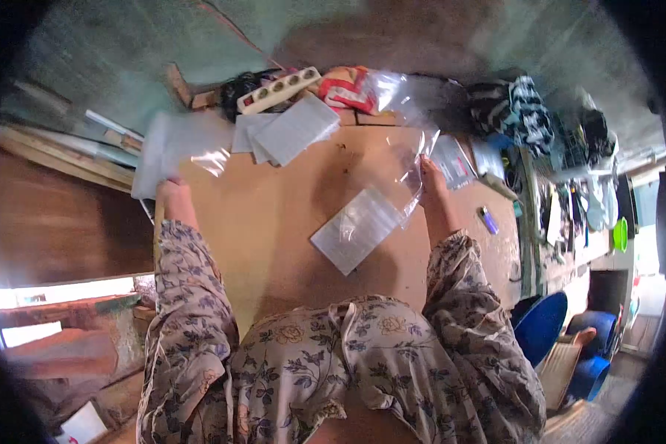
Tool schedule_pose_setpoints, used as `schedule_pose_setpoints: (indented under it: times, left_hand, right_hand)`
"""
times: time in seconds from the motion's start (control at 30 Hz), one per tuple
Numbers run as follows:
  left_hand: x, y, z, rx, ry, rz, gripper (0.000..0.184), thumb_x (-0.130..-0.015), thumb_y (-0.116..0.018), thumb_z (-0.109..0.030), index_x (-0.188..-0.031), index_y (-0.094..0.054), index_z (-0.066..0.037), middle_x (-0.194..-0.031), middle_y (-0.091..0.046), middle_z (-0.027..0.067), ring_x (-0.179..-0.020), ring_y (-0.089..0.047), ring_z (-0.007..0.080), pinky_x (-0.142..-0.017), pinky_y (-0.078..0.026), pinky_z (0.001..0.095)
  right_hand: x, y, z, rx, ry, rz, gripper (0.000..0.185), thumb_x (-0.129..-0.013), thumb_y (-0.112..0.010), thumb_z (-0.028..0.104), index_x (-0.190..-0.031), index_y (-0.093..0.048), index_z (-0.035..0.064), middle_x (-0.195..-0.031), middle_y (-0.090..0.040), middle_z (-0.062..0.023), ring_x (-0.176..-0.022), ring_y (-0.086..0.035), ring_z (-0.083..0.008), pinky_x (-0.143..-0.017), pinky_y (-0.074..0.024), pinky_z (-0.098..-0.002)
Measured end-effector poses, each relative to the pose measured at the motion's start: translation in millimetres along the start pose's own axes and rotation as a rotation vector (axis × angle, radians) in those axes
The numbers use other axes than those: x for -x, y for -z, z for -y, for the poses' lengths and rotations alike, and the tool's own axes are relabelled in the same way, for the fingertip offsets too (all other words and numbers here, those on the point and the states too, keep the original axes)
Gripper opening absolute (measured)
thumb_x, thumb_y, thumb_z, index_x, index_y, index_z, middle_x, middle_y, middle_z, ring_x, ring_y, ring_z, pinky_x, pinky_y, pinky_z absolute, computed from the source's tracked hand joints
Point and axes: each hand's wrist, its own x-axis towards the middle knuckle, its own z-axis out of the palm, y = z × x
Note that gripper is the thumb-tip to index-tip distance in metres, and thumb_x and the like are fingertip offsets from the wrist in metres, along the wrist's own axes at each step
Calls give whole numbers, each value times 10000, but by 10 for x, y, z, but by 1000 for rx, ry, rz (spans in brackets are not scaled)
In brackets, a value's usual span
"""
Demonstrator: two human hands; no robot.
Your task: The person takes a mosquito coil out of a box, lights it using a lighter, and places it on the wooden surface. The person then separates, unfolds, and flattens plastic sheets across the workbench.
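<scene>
My left hand (172,194) is at the left edge of the table, closed on some translucent plastic bags (163,144) that are blurred and hide most of its fingers. On the right, my right hand (434,181) grips a thin, clear plastic bag (409,172) that catches the light. Below that bag lies a flat stack of clear bags (355,231) on the brown tabletop (274,222). Further back, more stacked translucent bags (296,132) lie fanned out at the table's far edge.
A white power strip (280,90) and a red-and-white packet (348,89) sit at the back. To the right are a purple lighter (488,220) and a flat plastic packet (451,163). Blue containers (542,325) stand beyond the table's right side.
</scene>
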Motion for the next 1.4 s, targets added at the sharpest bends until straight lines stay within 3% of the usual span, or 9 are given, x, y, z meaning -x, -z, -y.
schedule_pose_setpoints:
  times: [0.27, 0.37, 0.47, 0.53, 0.73, 0.9, 0.97, 1.17, 1.4]
  left_hand:
    - [-190, 157, 893, -966, -202, 318, 183, -804, -443, -119, -936, -515, -15, -922, -556, 97, -809, -549, 195, -604, -487, 268]
    - [68, 73, 986, -108, 410, 105, 197, -800, -453, -137, -944, -507, -13, -934, -553, 93, -810, -549, 207, -569, -489, 264]
    - [796, -413, 653, -119, 388, -4, 216, -801, -396, -86, -966, -486, 19, -891, -549, 88, -804, -535, 197, -707, -478, 301]
    - [1032, -467, 611, -231, 406, -119, 183, -750, -464, -133, -890, -498, -21, -791, -525, 49, -685, -524, 154, -540, -436, 228]
    - [2637, -823, 1106, -750, -172, 504, 321, -738, -514, -150, -1041, -458, -60, -958, -500, 83, -878, -494, 163, -795, -388, 282]
    - [3312, -1180, 996, -437, 503, 728, 489, -772, -529, -193, -1207, -369, -38, -1111, -475, 104, -986, -464, 204, -829, -372, 322]
    - [3294, -1186, 896, -34, 1276, 992, 447, -756, -581, -205, -1142, -402, -71, -1107, -490, 143, -950, -518, 253, -765, -427, 333]
    - [3569, -1317, 358, -366, 613, 1144, 148, -812, -516, -158, -916, -569, -68, -891, -600, 64, -725, -595, 162, -607, -463, 219]
    - [3888, -1422, 5, -716, 71, 1030, 144, -817, -527, -181, -844, -595, -57, -788, -615, 12, -704, -580, 78, -576, -442, 189]
  right_hand:
    - [134, 386, -117, -88, -7, 40, 50, -842, -453, 142, -839, -479, 100, -786, -536, -13, -695, -546, -160, -593, -480, -330]
    - [264, 328, -144, -140, -63, 113, 32, -834, -457, 129, -839, -476, 104, -804, -539, -15, -747, -562, -184, -611, -492, -370]
    - [336, 276, -172, -170, -93, 167, 44, -826, -465, 120, -867, -473, 106, -808, -545, -26, -770, -575, -218, -625, -497, -396]
    - [345, 260, -214, -265, -124, 287, 70, -819, -477, 119, -885, -470, 100, -808, -547, -33, -760, -578, -224, -634, -498, -402]
    - [519, -36, -127, -399, -118, 558, 236, -790, -520, 139, -1013, -456, 98, -837, -554, -43, -702, -573, -197, -647, -501, -416]
    - [860, -398, 113, -496, -177, 677, 334, -778, -544, 164, -1087, -433, 105, -842, -554, -43, -677, -562, -186, -643, -499, -416]
    - [878, -361, 146, -495, -166, 719, 348, -775, -549, 171, -1096, -430, 106, -840, -554, -43, -679, -560, -186, -639, -498, -416]
    - [963, -138, 226, -506, 5, 770, 350, -781, -551, 192, -1101, -433, 111, -862, -552, -24, -706, -555, -172, -657, -478, -397]
    - [1150, -66, 230, -95, 112, 325, 494, -817, -493, 299, -1242, -284, 160, -1045, -490, -37, -886, -507, -178, -742, -417, -384]
